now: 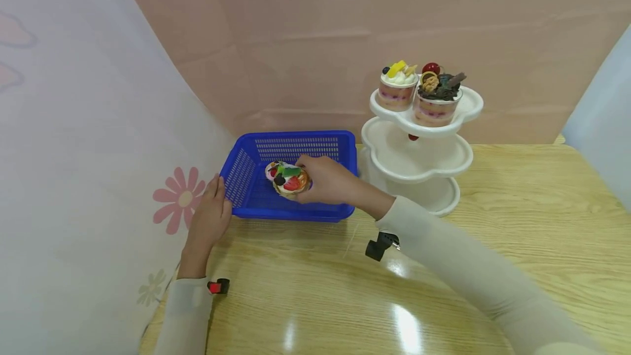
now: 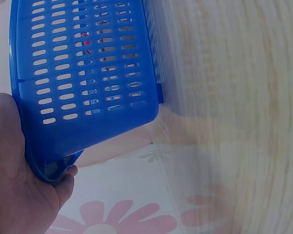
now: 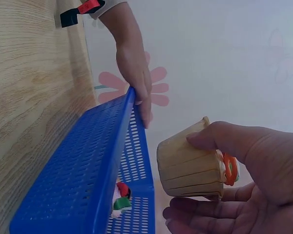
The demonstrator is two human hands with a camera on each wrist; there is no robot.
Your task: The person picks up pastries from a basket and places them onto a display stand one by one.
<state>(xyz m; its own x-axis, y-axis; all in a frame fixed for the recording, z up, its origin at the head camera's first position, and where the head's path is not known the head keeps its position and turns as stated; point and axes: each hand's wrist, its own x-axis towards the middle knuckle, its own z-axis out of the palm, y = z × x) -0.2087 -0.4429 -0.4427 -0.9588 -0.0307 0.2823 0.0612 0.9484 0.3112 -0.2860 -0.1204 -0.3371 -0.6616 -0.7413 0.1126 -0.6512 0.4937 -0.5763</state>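
My right hand (image 1: 325, 179) holds a fruit-topped cupcake (image 1: 291, 183) over the blue basket (image 1: 286, 214). In the right wrist view the cupcake's pale pleated paper cup (image 3: 188, 165) is tilted on its side, thumb on one side and fingers on the other. Another small dessert (image 3: 121, 204), with red and green topping, lies inside the basket, partly hidden by its wall. At the basket's left end my left hand (image 1: 212, 215) grips the rim, as the left wrist view also shows the hand (image 2: 24, 190) around the rim's corner.
Right of the basket stands a white three-tier stand (image 1: 419, 158). Its top tier bears a cream-topped dessert cup (image 1: 396, 89) and a chocolate-topped one (image 1: 436, 100). A small red thing (image 1: 413, 137) shows below that tier. A flowered cloth wall (image 1: 113, 141) closes the left side.
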